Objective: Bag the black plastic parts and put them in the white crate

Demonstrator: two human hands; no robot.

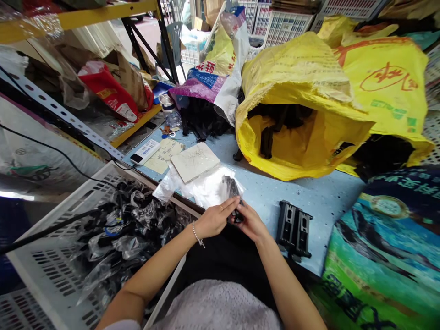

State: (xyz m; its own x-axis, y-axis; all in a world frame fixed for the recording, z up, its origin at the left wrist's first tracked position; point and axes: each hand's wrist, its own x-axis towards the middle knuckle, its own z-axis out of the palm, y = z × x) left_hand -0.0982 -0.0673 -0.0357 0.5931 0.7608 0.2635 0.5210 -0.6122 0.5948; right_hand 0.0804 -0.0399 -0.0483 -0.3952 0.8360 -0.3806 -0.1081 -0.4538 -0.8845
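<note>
Both hands meet over the table's front edge around a black plastic part [231, 187], whose upper end shows a clear plastic bag over it. My left hand [216, 217] has its fingers pressed on the part from the left. From the right, my right hand [252, 221] grips its lower end with bent fingers. Just beyond the hands lie clear plastic bags [209, 189], with a square whitish tile [194, 161] on top of them. To the right, black plastic parts [294, 228] lie side by side on the blue table [263, 188].
At the left stands a white crate [51, 270] full of bagged black parts [137, 229]. Yellow sacks [295, 68] holding black parts stand at the back right. A blue-green sack [388, 247] is at the right. A white device [146, 152] with a cable lies at the table's left.
</note>
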